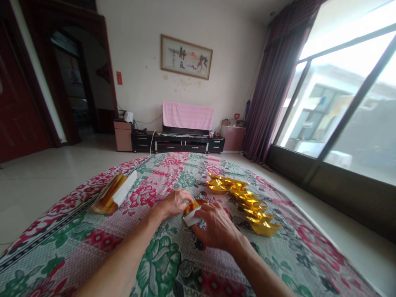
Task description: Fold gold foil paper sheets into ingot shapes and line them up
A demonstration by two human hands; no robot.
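Between my two hands is a sheet of gold foil paper point(191, 218), partly folded, with its white back showing. My left hand point(177, 203) is closed, its fingertips pinching the far left edge of the paper. Over the right part of the paper lies my right hand point(214, 222), its thumb and fingers closed on the white side. To the right, several folded gold paper ingots point(264, 226) stand in a slanting row on the cloth. On the left lies a stack of gold foil paper sheets point(115, 194), white edges facing right.
A floral cloth point(161, 264) in red, green and grey covers the rounded surface under my hands. Beyond it stand a low black cabinet point(182, 144) and a screen-shaped thing under a pink towel point(188, 114). Large windows point(340, 107) are on the right.
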